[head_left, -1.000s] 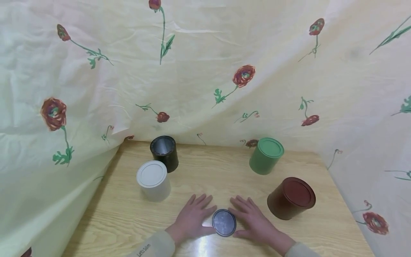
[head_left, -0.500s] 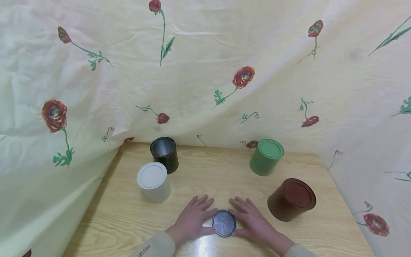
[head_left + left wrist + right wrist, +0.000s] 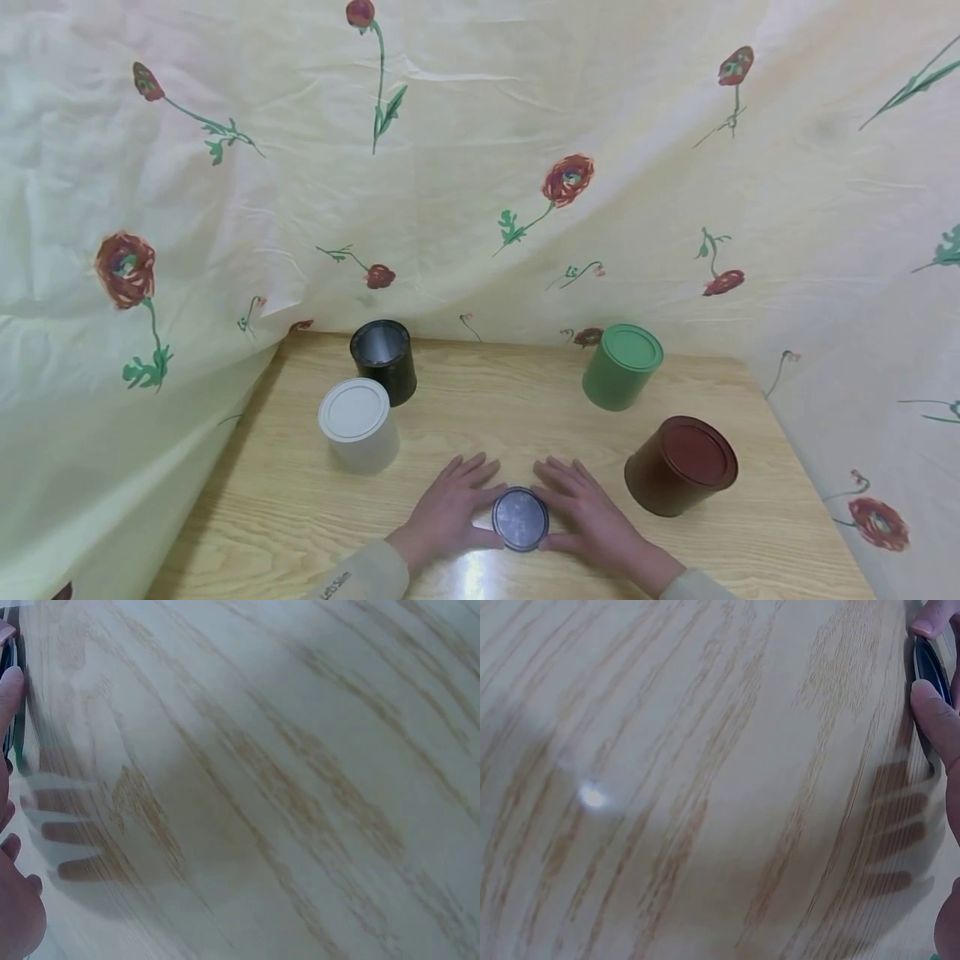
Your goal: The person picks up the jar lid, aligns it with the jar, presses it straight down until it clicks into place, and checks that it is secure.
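Observation:
A round dark grey lid (image 3: 521, 518) is between my hands at the near middle of the table. My left hand (image 3: 452, 510) holds its left rim between thumb and index finger, the other fingers spread forward. On the opposite rim my right hand (image 3: 592, 510) does likewise. The right wrist view shows a thumb against the edge of the dark lid (image 3: 930, 664). In the left wrist view the lid (image 3: 10, 731) shows only as a sliver behind a finger. I cannot tell whether it rests on the table or is slightly raised.
Back left stands an open black can (image 3: 390, 375), with a white lidded can (image 3: 363, 446) just in front of it. A green lidded can (image 3: 615, 383) is back right, and a dark red-brown lidded can (image 3: 660, 475) is nearer. Flowered cloth (image 3: 465, 208) surrounds the wooden table (image 3: 487, 400).
The lid has shifted very slightly to the left between the hands, and the right thumb has moved slightly left with it. The cans stay where they were.

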{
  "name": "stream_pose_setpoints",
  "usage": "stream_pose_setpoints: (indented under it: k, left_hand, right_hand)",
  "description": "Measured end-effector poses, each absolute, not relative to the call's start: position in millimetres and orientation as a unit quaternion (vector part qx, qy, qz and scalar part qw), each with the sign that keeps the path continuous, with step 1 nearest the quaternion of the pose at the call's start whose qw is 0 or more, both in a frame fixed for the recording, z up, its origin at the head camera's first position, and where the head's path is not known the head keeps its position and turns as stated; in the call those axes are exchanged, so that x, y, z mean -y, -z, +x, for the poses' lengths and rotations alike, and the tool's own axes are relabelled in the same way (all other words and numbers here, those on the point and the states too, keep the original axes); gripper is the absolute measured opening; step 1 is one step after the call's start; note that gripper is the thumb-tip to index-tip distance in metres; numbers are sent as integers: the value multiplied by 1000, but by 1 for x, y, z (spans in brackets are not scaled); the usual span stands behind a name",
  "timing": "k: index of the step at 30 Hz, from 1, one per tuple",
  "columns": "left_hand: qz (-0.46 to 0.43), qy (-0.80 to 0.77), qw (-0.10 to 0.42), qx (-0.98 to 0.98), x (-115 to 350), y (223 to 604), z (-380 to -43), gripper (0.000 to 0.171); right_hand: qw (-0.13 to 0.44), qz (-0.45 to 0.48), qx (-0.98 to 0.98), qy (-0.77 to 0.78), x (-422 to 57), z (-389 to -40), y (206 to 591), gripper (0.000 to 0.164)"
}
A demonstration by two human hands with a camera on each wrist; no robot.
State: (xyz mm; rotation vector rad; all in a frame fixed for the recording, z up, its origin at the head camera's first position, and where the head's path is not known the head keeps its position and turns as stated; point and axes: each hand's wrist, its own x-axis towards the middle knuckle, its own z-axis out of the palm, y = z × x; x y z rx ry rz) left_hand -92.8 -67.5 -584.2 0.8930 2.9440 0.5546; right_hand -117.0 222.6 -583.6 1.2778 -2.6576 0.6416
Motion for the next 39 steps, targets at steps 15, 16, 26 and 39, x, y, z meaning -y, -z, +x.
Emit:
stream_pose_setpoints:
  k: [15, 16, 26, 39]
  left_hand:
    - [301, -137, 0, -944, 79, 552, -109, 76]
    - [303, -131, -3, -944, 80, 549, -112, 77]
    - [300, -150, 12, -942, 90, 518, -133, 83]
    - [306, -175, -1, -936, 106, 490, -151, 81]
  right_hand:
    - [68, 426, 877, -212, -211, -136, 565, 81]
    - [70, 427, 876, -214, -210, -138, 563, 82]
    - [122, 445, 861, -216, -199, -157, 548, 80]
    - [150, 453, 850, -222, -181, -177, 526, 78]
